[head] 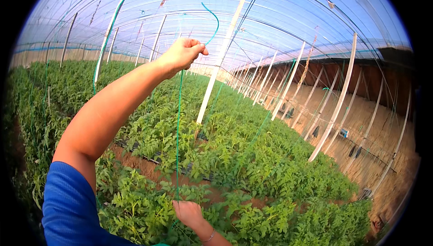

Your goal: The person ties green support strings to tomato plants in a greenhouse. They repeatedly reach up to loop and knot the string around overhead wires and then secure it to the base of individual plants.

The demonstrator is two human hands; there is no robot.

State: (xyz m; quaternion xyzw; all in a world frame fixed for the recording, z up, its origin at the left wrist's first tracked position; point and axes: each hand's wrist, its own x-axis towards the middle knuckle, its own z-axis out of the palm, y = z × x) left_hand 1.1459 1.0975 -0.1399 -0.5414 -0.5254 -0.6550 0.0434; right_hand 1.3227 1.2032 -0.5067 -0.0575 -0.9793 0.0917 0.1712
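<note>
My left hand (185,53) is raised high, with thumb and fingertips pinched on a green twine (179,117). The twine's loose end (216,21) curls up above those fingers. Below the hand, the twine runs nearly straight down to my right hand (188,213), which is closed around it low among the leaves. More of the green twine trails beneath the right hand at the bottom of the view. Leafy plants that look like tomato plants (135,208) stand around and below the right hand. The blue sleeve is on my left arm, and a thin bracelet (212,235) circles my right wrist.
Rows of plants (236,144) fill the greenhouse floor, with brown soil (135,161) between them. A pale post (216,66) rises just beyond my left hand. More slanted posts (335,117) line the earthen wall (379,144) at right. Plastic film (287,9) arches overhead.
</note>
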